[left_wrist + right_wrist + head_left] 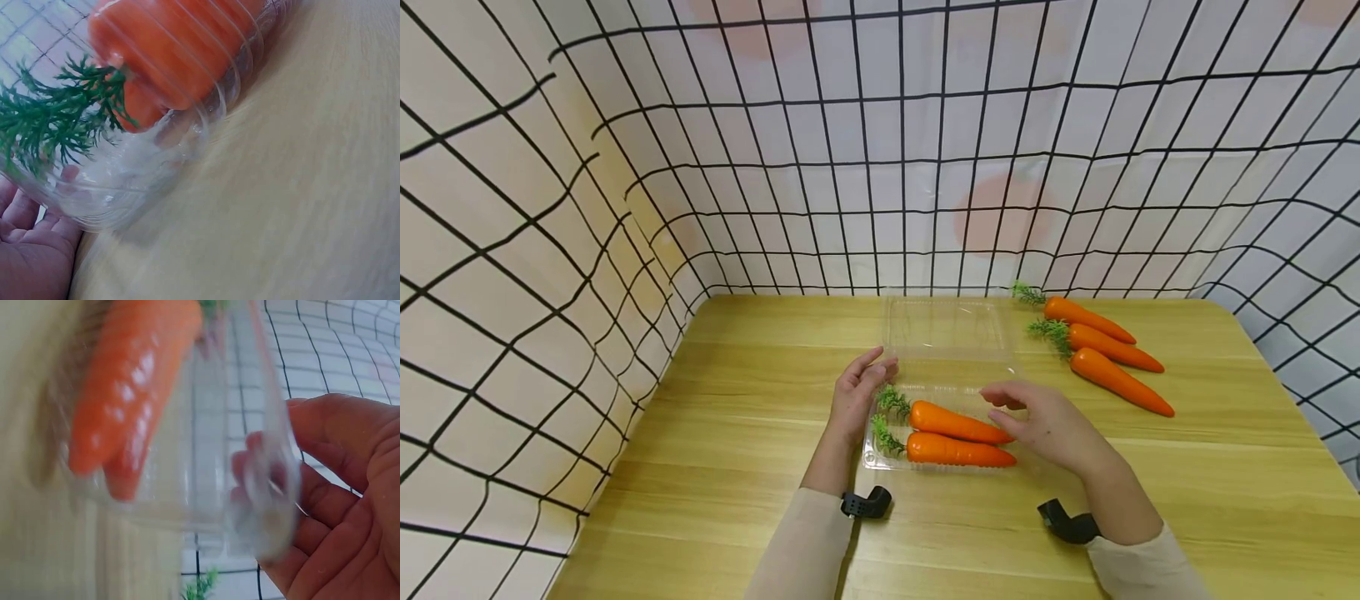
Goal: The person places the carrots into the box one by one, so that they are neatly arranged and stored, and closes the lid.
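A clear plastic clamshell container (869, 457) lies on the table with its lid (946, 329) folded back. Two orange carrots (957, 450) with green tops lie side by side in its base, tips to the right. At the base's left end is my left hand (850, 398), fingers loosely extended beside the wall near the leafy tops (59, 112). My right hand (1051, 427) is at the right end by the carrot tips, thumb and fingers apart. In the right wrist view, its fingertips (242, 467) show through the clear corner.
Three more carrots (1120, 382) lie in a fanned group on the table (760, 375) at the back right. Black grid mesh (820, 167) over pale cloth encloses the back and sides. A black wrist camera mount (867, 503) sits on each forearm.
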{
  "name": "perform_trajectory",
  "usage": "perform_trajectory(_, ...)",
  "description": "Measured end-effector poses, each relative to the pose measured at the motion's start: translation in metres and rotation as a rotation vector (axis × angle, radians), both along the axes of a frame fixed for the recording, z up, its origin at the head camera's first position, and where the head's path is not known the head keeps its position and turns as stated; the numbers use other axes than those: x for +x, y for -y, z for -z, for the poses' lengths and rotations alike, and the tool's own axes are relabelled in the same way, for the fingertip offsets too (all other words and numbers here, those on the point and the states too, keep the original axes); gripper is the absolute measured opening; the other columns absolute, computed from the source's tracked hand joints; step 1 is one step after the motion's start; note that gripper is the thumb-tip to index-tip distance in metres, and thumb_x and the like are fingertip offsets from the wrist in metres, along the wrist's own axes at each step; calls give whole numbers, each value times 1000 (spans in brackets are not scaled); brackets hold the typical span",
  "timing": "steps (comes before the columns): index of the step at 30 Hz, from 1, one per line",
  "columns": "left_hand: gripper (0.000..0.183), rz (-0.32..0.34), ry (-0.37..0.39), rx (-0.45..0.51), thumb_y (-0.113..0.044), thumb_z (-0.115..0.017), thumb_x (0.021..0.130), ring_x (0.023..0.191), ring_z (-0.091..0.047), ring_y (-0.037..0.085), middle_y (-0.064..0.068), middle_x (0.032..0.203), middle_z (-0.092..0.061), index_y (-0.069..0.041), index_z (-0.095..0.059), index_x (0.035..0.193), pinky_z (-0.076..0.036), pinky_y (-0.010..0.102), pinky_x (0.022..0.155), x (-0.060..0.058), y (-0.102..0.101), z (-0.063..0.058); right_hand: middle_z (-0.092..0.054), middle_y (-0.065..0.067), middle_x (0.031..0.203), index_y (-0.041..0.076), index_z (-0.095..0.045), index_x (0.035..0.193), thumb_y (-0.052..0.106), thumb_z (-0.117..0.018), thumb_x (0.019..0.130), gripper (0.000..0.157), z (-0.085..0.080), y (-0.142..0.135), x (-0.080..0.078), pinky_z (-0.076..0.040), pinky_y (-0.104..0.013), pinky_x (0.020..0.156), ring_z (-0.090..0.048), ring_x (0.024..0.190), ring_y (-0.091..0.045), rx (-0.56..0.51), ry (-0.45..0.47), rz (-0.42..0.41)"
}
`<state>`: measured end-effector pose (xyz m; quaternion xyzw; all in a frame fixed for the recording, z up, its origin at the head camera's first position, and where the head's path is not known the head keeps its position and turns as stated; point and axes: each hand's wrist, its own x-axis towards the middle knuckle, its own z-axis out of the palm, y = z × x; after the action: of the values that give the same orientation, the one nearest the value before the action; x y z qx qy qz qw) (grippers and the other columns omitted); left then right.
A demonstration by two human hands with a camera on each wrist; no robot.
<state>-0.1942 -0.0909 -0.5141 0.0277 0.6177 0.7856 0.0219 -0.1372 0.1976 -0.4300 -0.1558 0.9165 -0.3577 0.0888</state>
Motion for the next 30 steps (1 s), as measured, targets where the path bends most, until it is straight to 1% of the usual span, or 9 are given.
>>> perform_trajectory(4,48,-1,1,-15,-12,-54,104,128,-63,35,23,139,-63,2,-46,149,-47,44,114,0,-1,-1,-68,-11,133,8,-66,133,25,-65,100,37,-3,-12,-2,-58,-52,96,-64,121,-37,-19,-15,45)
perform_trajectory(9,48,-5,-1,-23,-13,-54,104,125,-66,27,23,138,-63,2,-46,149,-48,42,113,0,0,-2,-70,-13,131,8,-67,132,29,-65,101,37,-5,-26,-5,-59,-50,93,-65,119,-37,-38,-72,88)
perform_trajectory(13,48,-6,-3,-13,-12,-54,104,125,-66,28,25,139,-62,3,-46,149,-48,43,113,0,0,-1,-70,-12,129,8,-67,132,28,-65,101,36,-8,-38,-6,-58,-49,93,-65,118,-35,-35,-107,139)
perform_trajectory(16,48,-2,-5,-7,-12,-54,104,126,-65,31,26,139,-61,2,-46,149,-47,45,114,0,0,0,-68,-12,132,9,-65,134,33,-62,102,40,-9,-47,-6,-58,-40,92,-64,119,-34,-25,-93,176)
perform_trajectory(18,48,-3,-4,-6,-12,-54,104,126,-64,33,26,139,-62,3,-46,149,-47,45,115,0,0,1,-65,-13,135,10,-63,136,38,-61,103,44,-8,-54,-7,-57,-31,90,-63,121,-35,-34,-75,197)
perform_trajectory(20,48,-5,-4,-3,-12,-55,104,126,-64,33,26,138,-62,3,-46,148,-47,45,114,-1,0,2,-62,-13,138,10,-61,138,42,-59,103,48,-6,-61,-8,-54,-22,87,-61,123,-35,-42,-59,219)
perform_trajectory(23,48,-7,-4,-2,-12,-55,104,126,-65,32,26,138,-63,4,-46,148,-47,45,114,-1,-1,2,-63,-15,137,10,-62,137,42,-59,103,47,-2,-70,-11,-48,-12,82,-61,122,-37,-50,-79,269)
perform_trajectory(26,48,-7,-5,2,-12,-55,104,125,-65,32,25,137,-63,4,-46,148,-47,45,114,0,-1,2,-65,-16,134,10,-62,136,42,-59,102,46,1,-78,-14,-45,-6,78,-62,119,-37,-55,-99,316)
perform_trajectory(30,48,-6,-6,6,-11,-55,104,126,-64,34,25,138,-63,3,-47,148,-46,47,115,0,-1,1,-64,-17,136,9,-61,138,46,-59,101,52,5,-86,-17,-44,-4,75,-62,119,-38,-57,-98,363)
